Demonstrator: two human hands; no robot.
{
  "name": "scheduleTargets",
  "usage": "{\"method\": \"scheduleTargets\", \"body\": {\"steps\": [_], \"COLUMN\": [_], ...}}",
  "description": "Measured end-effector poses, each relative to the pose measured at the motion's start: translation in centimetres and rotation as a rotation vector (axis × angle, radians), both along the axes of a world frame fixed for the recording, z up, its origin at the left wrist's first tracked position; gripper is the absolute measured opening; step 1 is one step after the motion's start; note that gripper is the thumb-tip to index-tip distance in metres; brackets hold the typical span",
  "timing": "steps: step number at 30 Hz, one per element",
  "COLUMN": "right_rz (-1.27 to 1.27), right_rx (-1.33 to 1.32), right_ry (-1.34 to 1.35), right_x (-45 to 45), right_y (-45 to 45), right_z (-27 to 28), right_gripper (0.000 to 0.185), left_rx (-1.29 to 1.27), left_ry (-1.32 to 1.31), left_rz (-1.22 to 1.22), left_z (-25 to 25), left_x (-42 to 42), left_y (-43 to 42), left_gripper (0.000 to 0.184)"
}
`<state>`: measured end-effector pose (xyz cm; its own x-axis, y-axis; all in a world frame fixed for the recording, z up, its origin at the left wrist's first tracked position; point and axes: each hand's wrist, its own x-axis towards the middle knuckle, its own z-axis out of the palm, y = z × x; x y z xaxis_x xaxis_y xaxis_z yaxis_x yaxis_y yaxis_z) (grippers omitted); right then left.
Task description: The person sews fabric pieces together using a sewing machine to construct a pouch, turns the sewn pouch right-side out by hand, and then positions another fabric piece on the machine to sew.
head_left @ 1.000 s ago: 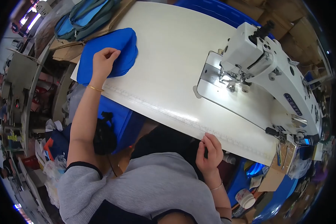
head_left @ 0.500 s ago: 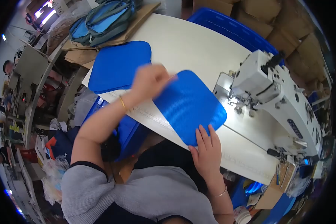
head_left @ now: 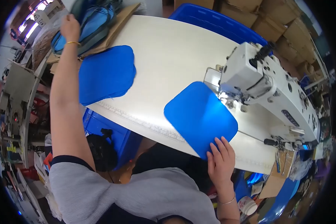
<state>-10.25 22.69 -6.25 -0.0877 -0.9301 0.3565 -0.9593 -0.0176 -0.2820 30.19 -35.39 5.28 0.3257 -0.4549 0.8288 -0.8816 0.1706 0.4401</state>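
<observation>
My left hand (head_left: 70,29) is stretched to the far left, its fingers closed on the edge of a grey-green and blue fabric bag piece (head_left: 95,24) in a pile. My right hand (head_left: 222,161) lies with fingers extended on the near corner of a loose blue rounded panel (head_left: 201,117). One edge of that panel reaches close to the needle area of a white sewing machine (head_left: 250,74). Between my hands, toward the left, rests a stack of similar blue panels (head_left: 107,74), slightly fanned at the edges.
The white table (head_left: 156,48) carries a printed ruler strip along its front edge. Cardboard (head_left: 117,28) lies under the bag pile. A blue crate (head_left: 216,22) stands behind the table, with cardboard boxes (head_left: 268,24) beyond. Another blue bin (head_left: 127,145) is below the front edge.
My left hand has left the blue panel and swung up and left to the bag pile. The loose panel has turned slightly, now showing a smoother face, with my right hand still at its corner.
</observation>
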Motion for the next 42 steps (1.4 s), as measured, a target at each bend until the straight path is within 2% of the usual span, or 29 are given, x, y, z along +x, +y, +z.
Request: {"method": "scheduleTargets", "body": {"steps": [1,2,3,4,6,7,9,10,11,13,14,15,16,18,20,21,22,25,27,28,30,31,32,34,37,38,39,41,42], "right_rz": [0.068,0.134,0.227,0.338,0.564,0.678,0.803,0.907,0.902,0.861,0.859,0.683,0.506,0.125,-0.127,-0.079,-0.026,0.131,0.261,0.264,0.245,0.114,0.118,0.108,-0.004,-0.041,-0.031,-0.007,-0.007], "right_rx": [-0.026,-0.053,-0.069,-0.066,-0.101,-0.14,-0.215,-0.182,-0.187,-0.636,-0.634,-0.502,-0.365,-0.093,-0.008,0.03,0.069,0.057,0.071,0.074,-0.062,0.031,0.033,0.2,0.034,-0.002,-0.095,-0.211,-0.21], "right_ry": [-0.096,-0.195,-0.349,-0.459,-0.678,-0.787,-0.856,-0.851,-0.853,-0.83,-0.83,-0.7,-0.567,-0.285,-0.089,-0.009,0.068,0.021,-0.009,-0.011,-0.243,-0.714,-0.716,-1.679,-1.508,-1.73,-1.83,-2.011,-2.009], "right_x": [0.3,0.7,1.4,2.1,3.4,4.0,4.6,4.0,4.1,4.5,4.2,3.6,2.9,1.6,0.3,-0.5,-1.2,-1.7,-2.4,-2.6,-2.7,-1.5,-1.1,-0.8,-1.3,-2.9,-3.9,-5.4,-6.1], "right_y": [-0.2,-0.5,-0.9,-1.1,-1.2,-1.1,-0.3,0.1,-0.1,-1.2,-1.2,-1.0,-0.6,0.2,-0.4,-0.3,-0.4,-1.3,-2.3,-2.7,-3.2,-2.7,-2.4,-2.0,-3.7,-4.8,-6.3,-8.9,-9.8], "right_z": [1.4,3.0,5.3,7.4,10.3,11.3,13.5,14.2,14.7,15.5,15.0,13.7,11.9,7.8,2.3,0.6,-0.4,-0.6,-0.5,-0.8,-1.7,-1.0,-1.2,-1.5,1.3,0.5,0.1,0.3,-0.1], "right_gripper": [0.031,0.033,0.038,0.039,0.042,0.044,0.028,0.027,0.027,0.009,0.009,0.019,0.031,0.055,0.053,0.052,0.052,0.044,0.041,0.041,0.038,0.035,0.035,0.04,0.039,0.046,0.049,0.061,0.061], "left_rx": [-0.086,-0.234,-0.235,-0.326,-0.14,-0.126,0.111,0.224,0.337,0.593,0.619,0.645,0.754,0.9,1.058,1.123,1.17,1.323,1.445,1.457,1.41,1.374,1.365,1.353,1.483,1.502,1.506,1.55,1.549], "left_ry": [0.021,-0.148,-0.075,-0.352,0.945,0.941,1.106,1.111,1.113,1.189,1.201,1.211,1.206,1.125,1.043,0.991,0.936,0.728,0.732,0.82,0.983,1.023,1.011,1.02,0.933,0.897,0.895,0.746,0.748], "left_rz": [0.026,0.057,0.033,0.027,-0.805,-0.815,-1.253,-1.312,-1.368,-1.669,-1.515,-1.363,-1.489,-1.397,-1.346,-1.268,-1.301,-1.343,-1.417,-1.365,-1.277,-1.286,-1.306,-1.304,-1.331,-1.375,-1.377,-1.385,-1.386], "left_z": [1.5,2.1,4.1,5.3,7.6,6.9,4.8,4.2,3.5,0.7,-0.4,-1.2,-1.8,-2.6,-3.0,-2.4,-3.3,-4.3,-6.2,-6.4,-7.0,-8.1,-9.0,-9.2,-9.1,-9.5,-9.9,-10.4,-10.3], "left_x": [0.4,3.3,3.7,2.6,-1.8,-1.5,0.2,-1.7,-3.9,-4.5,-5.4,-7.2,-8.4,-10.4,-12.8,-14.4,-14.9,-16.3,-16.2,-17.0,-17.9,-17.7,-17.4,-17.5,-16.8,-16.6,-16.6,-17.0,-17.3], "left_y": [0.3,-2.0,-1.5,2.0,7.3,8.0,8.9,12.6,16.2,18.0,19.1,20.9,22.3,24.6,27.3,29.5,29.9,32.7,33.3,34.8,37.0,37.4,37.6,38.9,39.4,39.2,39.2,38.9,39.0], "left_gripper": [0.035,0.035,0.032,0.029,0.028,0.028,0.027,0.027,0.026,0.034,0.029,0.026,0.025,0.024,0.022,0.021,0.02,0.022,0.024,0.024,0.022,0.021,0.021,0.022,0.024,0.025,0.025,0.025,0.025]}}
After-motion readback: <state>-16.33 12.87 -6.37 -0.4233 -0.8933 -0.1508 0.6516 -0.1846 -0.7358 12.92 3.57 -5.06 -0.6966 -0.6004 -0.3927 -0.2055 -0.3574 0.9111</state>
